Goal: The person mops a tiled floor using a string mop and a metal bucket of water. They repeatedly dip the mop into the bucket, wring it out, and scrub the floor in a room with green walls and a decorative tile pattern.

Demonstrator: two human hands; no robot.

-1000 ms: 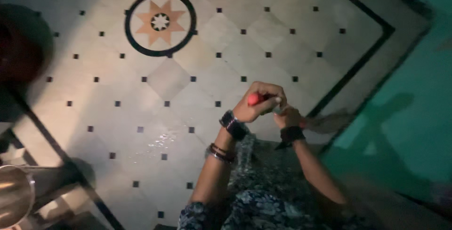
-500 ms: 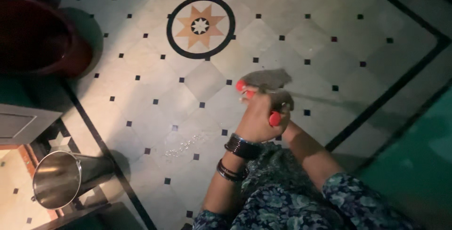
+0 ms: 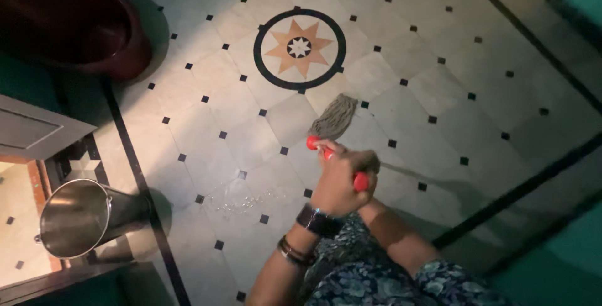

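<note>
Pale stone floor [image 3: 439, 42], glossy, laid in diagonal squares with small dark inset diamonds; black border line [image 3: 135, 168] runs down the left side. Round medallion [image 3: 300, 47] set into it: dark ring, tan eight-pointed star, white star at centre. Small wet patch [image 3: 241, 200] glints on the tiles below centre. Steel bucket [image 3: 81, 217], shiny and tapered, stands at lower left beyond the border line; dark red plastic tub [image 3: 75, 17], rounded, sits at top left. Mop [image 3: 335, 121] has a grey stringy cotton head fanned onto the tiles just below the medallion, and a red smooth handle showing at both ends of the grip. Left hand [image 3: 335, 180] is wrapped in a fist around the handle, dark bangles on the wrist; right hand [image 3: 370, 184] sits tucked behind it, mostly hidden, so its hold cannot be told for sure. Mop head lies just ahead of the hands, touching the floor. Sleeves are a dark floral print. Against half a second ago: mop head was raised and blurred near the hands, now it is down on the tiles and sharp; view has shifted so the medallion sits farther right and the bucket lower.
</note>
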